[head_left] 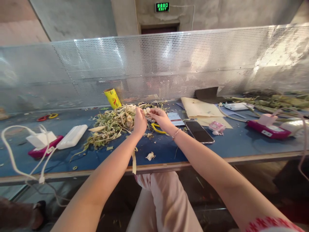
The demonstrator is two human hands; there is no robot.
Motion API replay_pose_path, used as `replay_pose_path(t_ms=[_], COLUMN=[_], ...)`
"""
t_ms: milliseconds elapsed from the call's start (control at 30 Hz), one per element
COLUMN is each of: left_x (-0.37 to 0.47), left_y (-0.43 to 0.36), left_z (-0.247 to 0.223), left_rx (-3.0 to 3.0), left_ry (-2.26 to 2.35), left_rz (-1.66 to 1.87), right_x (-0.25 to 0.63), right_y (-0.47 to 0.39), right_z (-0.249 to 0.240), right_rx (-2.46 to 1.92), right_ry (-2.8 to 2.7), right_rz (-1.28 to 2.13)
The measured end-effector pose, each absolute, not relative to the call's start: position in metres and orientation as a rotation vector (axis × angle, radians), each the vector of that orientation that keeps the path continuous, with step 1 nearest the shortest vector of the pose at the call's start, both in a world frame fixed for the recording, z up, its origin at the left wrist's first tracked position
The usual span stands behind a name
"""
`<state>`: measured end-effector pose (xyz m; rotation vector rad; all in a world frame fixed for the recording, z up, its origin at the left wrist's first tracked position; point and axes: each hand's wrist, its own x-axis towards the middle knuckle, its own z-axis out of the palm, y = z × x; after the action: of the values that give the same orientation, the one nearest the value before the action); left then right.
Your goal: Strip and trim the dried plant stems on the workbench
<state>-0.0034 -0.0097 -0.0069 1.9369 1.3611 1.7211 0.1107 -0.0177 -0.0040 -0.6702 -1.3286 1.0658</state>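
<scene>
Across the blue tabletop [231,145], my left hand [140,121] and right hand [160,118] pinch a small pale piece [146,111] at the right edge of the dried plant pile [112,124], where I'd favour light, steady fingertip pressure.

The left hand [140,121] and the right hand [160,117] are bare, as are both forearms. A slim, pinkish bracelet [176,133] of small, bead-like links circles the right wrist [174,131]. At the right arm's upper end shows the edge of a white sleeve [272,224] with a jagged red pattern, perhaps knitted or embroidered, though blur hides its make. Loose, pale pinkish-beige trousers [166,199] of soft, creased cloth cover the legs.
</scene>
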Motion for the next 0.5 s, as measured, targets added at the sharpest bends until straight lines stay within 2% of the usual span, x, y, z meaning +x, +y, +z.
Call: replay_pose_path(t_ms=[200,500], left_x=[-0.0041,-0.0084], left_y=[-0.0101,-0.0079], left_z=[-0.0063,-0.0062], left_rx=[2.076,2.584], left_ry=[1.317,1.239], left_rz=[1.728,1.551], right_x=[0.1132,0.1167], right_y=[-0.0153,-0.0161], right_z=[-0.0043,-0.003], right_rx=[-0.688,-0.766], right_ry=[-1.31,-1.29], right_rz=[0.999,0.828])
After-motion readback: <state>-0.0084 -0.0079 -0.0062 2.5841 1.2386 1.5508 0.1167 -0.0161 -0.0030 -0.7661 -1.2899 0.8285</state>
